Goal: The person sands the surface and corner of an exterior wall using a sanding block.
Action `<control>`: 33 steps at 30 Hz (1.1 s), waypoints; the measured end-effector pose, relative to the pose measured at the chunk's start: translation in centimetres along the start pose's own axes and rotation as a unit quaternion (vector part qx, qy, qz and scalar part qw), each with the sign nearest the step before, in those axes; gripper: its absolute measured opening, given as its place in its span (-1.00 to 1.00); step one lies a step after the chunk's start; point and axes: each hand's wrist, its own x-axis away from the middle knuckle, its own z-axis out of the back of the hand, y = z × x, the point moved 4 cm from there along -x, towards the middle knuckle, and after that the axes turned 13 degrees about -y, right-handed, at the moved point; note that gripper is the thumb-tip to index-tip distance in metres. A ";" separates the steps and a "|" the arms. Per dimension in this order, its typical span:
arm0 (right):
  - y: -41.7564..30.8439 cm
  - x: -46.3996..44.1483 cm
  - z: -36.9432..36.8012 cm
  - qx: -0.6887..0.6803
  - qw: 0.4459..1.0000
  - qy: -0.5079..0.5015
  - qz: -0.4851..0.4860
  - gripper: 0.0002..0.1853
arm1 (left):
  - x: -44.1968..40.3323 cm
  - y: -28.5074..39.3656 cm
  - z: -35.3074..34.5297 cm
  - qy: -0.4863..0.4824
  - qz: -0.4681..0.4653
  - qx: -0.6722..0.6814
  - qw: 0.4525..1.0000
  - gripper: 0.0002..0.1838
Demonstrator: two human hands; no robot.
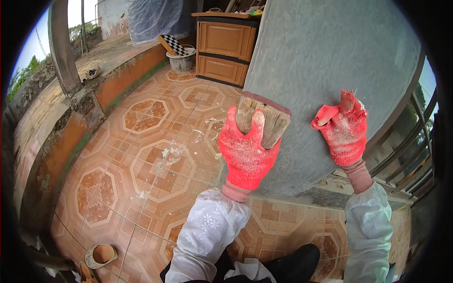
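My left hand (249, 158), in a dusty red knit glove, grips a worn wooden block (263, 118) with a thin dark-red layer along its far edge. The block is held at the left edge of the grey wall (325, 61); whether its hidden face touches the surface I cannot tell. My right hand (343, 132), in a matching glove with ragged fingertips, lies against the wall farther right. Its fingers are apart, and no object shows in them.
Patterned floor tiles (155, 188) carry white smears. A brown cabinet (224, 47) stands beyond the wall's left edge, beside a bucket (181, 60) with a checkered board (172, 45). A sandal (101, 255) lies at lower left. Window bars (410, 141) are at right.
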 end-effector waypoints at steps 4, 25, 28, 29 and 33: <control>0.4 0.3 -0.1 0.018 1.000 -0.002 -0.004 -0.06 | -7.9 1.0 2.0 0.066 0.025 0.001 0.998 -0.10; 0.1 0.7 -0.7 0.012 0.997 -0.034 -0.070 -0.74 | 18.7 -7.5 -5.7 -0.085 0.244 0.244 0.935 -0.06; 0.3 0.9 -0.9 0.007 0.997 -0.025 -0.075 -0.76 | 19.6 -5.8 -5.1 -0.021 0.094 0.024 0.995 0.04; 0.3 0.9 -0.9 0.001 0.997 -0.027 -0.077 -0.77 | 17.5 -5.2 -4.6 0.032 0.117 0.024 0.992 -0.18; 0.8 1.9 -1.5 -0.017 0.996 -0.011 -0.088 -0.70 | 11.6 -5.3 -3.8 0.052 0.086 0.033 0.994 -0.15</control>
